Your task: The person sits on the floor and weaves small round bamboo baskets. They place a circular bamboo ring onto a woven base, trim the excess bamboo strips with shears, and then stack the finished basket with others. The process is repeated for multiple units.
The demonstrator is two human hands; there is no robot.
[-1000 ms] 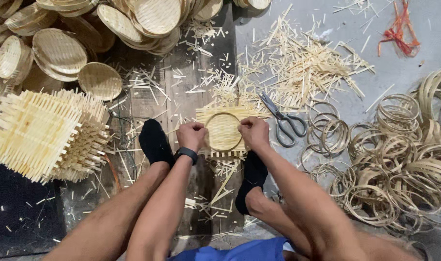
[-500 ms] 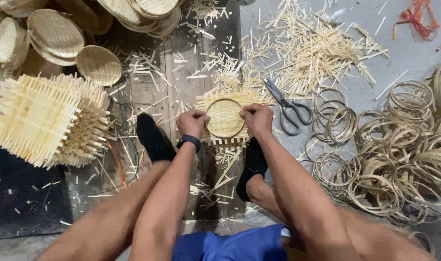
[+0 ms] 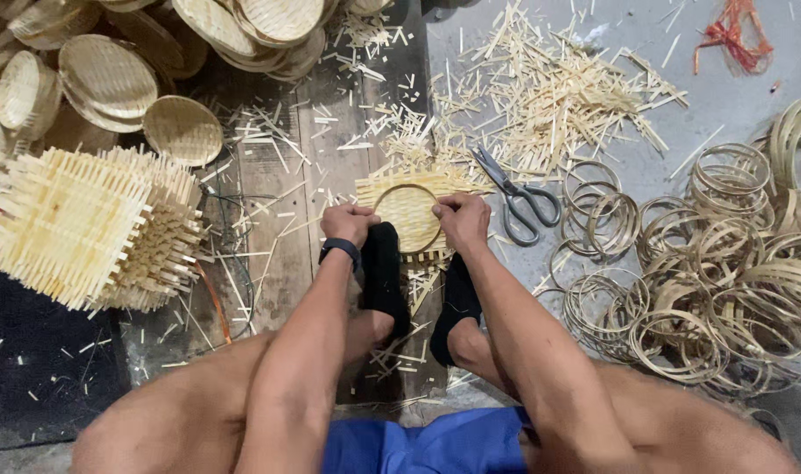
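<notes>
Viewpoint: looking down at a person seated on the floor, knees apart, feet in two black socks.
Left hand (image 3: 348, 224): fingers curled tight on the left edge of a bamboo ring (image 3: 407, 217); a dark band on the wrist.
Right hand (image 3: 463, 219): fingers curled tight on the ring's right edge.
Ring: lies flat on a square woven mat (image 3: 405, 189), just ahead of the toes, on a wooden board (image 3: 277, 175).
Scissors (image 3: 516, 195): one pair, lying open just right of the right hand, apart from it.
Loose rings (image 3: 708, 272): a large heap at the right, too many and too overlapped to count.
Offcuts (image 3: 559, 92): a pile of bamboo slivers beyond the scissors, more scattered over the board.
Stacked mats (image 3: 84, 224): one thick bundle at the left.
Round baskets (image 3: 111, 75): many, piled at top left.
Red string (image 3: 730, 35): one tangle, top right.
</notes>
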